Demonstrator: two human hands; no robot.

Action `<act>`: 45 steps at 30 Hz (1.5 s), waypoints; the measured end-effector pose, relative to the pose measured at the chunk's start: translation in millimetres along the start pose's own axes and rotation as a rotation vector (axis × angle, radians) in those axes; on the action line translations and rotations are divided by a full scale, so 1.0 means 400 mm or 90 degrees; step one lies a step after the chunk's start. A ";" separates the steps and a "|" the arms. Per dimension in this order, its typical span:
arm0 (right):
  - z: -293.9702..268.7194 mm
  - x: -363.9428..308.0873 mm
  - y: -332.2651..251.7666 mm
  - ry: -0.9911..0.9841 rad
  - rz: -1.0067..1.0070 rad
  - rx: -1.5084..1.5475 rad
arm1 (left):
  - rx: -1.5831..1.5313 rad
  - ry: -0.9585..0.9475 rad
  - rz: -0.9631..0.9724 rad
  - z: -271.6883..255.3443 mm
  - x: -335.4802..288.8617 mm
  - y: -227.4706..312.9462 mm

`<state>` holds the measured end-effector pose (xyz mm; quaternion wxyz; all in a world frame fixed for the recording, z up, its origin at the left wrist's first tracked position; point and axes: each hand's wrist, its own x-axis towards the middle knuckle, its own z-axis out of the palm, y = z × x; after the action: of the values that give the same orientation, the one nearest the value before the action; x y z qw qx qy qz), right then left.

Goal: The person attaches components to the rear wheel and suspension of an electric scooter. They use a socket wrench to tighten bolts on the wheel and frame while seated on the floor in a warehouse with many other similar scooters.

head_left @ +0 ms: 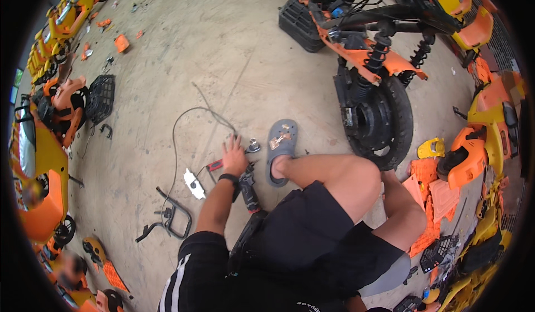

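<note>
My left hand (234,157) reaches down to the concrete floor, its fingers spread over the end of a thin dark cable (175,131) that loops out to the left. Beside the fingertips lies a small round silver metal part (253,145). A red-handled tool (214,165) sticks out to the left of the hand. Just below the hand, next to my wrist, is a black and grey power tool (249,192), partly covered. A white flat plate (194,184) and a bent black tubular bracket (181,218) lie left of my forearm. My right hand is out of view.
A partly stripped scooter with an orange frame stands at the upper right, its rear wheel (384,119) close to my legs. My grey clog (282,150) rests right of the hand. Orange panels (434,192) lie at right. Yellow and orange scooters (42,184) line both sides.
</note>
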<state>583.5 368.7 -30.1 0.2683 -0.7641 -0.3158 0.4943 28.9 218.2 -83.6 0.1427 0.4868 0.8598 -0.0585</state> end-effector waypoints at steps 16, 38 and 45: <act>0.222 0.417 -0.179 -0.167 0.018 0.207 | 0.167 -0.303 0.027 0.127 -0.712 -0.466; 0.369 0.379 -0.211 -0.239 0.113 0.163 | 0.027 -0.156 -0.077 0.051 -0.070 -0.216; 0.090 0.213 -0.091 -0.096 0.015 0.083 | -0.100 -0.135 0.058 0.012 -0.053 -0.205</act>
<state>569.0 459.8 -67.0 0.2871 -0.7094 -0.2935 0.5729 -29.8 157.0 -85.0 0.2733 0.5036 0.8188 -0.0354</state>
